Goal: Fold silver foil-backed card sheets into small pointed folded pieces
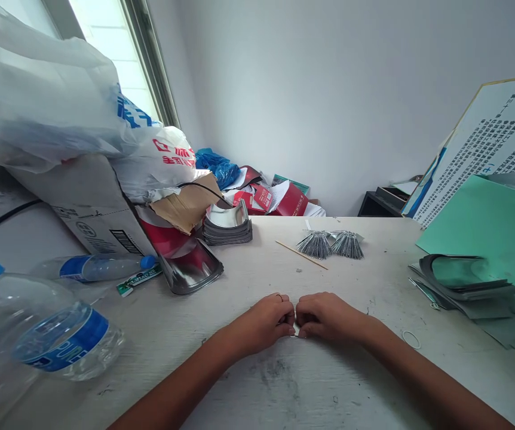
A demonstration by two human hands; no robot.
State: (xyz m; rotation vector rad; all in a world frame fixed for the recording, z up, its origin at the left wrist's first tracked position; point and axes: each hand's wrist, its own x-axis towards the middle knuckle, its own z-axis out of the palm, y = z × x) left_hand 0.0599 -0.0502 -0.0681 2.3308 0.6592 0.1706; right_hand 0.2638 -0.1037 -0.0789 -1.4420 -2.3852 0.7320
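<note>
The left hand (264, 322) and right hand (329, 316) are curling closed, pinching a small pale strip (295, 332) between them above the table (257, 394). Farther off, a wooden stick (302, 255) is lying just left of two bundles (330, 245) of metal strips.

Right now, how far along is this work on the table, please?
Done, it seems: two fanned bundles of thin silver strips on the white table. In hand: a small pale strip pinched between the left hand and right hand. Left: a stack of curved dark grey sheets.
</note>
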